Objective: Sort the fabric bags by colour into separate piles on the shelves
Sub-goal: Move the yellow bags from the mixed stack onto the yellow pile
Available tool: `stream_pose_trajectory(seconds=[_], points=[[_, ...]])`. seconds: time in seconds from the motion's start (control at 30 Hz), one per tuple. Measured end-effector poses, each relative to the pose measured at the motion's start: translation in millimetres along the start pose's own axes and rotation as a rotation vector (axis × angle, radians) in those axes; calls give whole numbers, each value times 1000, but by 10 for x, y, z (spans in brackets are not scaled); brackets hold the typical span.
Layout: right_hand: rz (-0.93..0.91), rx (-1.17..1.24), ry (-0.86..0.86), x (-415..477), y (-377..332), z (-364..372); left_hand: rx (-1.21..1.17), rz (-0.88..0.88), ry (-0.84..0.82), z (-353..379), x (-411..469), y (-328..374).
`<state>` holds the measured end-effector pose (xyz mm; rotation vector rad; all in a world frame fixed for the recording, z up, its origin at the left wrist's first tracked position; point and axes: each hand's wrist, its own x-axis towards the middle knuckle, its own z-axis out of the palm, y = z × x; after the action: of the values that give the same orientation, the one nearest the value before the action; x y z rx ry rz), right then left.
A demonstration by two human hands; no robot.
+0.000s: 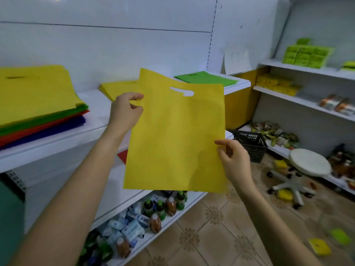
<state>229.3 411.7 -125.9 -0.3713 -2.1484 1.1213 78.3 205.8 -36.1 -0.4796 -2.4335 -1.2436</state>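
A flat yellow fabric bag (174, 135) with a cut-out handle hangs in the air in front of the white shelf (94, 104). My left hand (125, 112) pinches its upper left edge. My right hand (233, 158) pinches its lower right edge. Behind it on the shelf lies a small pile of yellow bags (117, 87). A green bag (205, 77) lies further right on the shelf. At the far left sits a mixed stack (36, 104) with yellow on top, then green, red and purple layers. A red piece (123, 156) shows on the shelf below.
Bottles and packets (153, 214) fill the lowest shelf. A black plastic crate (249, 143) and a white swivel stool (307, 166) stand on the tiled floor at right. Shelves on the right wall carry green and yellow sponges (307, 54) and packets.
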Motion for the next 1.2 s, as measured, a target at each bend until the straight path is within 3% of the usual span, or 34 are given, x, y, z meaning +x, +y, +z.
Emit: stream_pose_trajectory(seconds=[0.33, 0.63, 0.87, 1.07, 1.2], points=[[-50, -78, -69, 1208, 226, 31, 11, 9, -29, 467, 824, 30], [-77, -90, -125, 2409, 209, 548, 107, -112, 38, 541, 1617, -348], [-156, -108, -346, 3154, 142, 1211, 166, -231, 298, 490, 1889, -683], [-218, -122, -510, 3535, 91, 1834, 278, -336, 132, 474, 2146, -987], [-220, -121, -580, 3570, 174, 2113, 318, -406, 180, 524, 2172, -1257]])
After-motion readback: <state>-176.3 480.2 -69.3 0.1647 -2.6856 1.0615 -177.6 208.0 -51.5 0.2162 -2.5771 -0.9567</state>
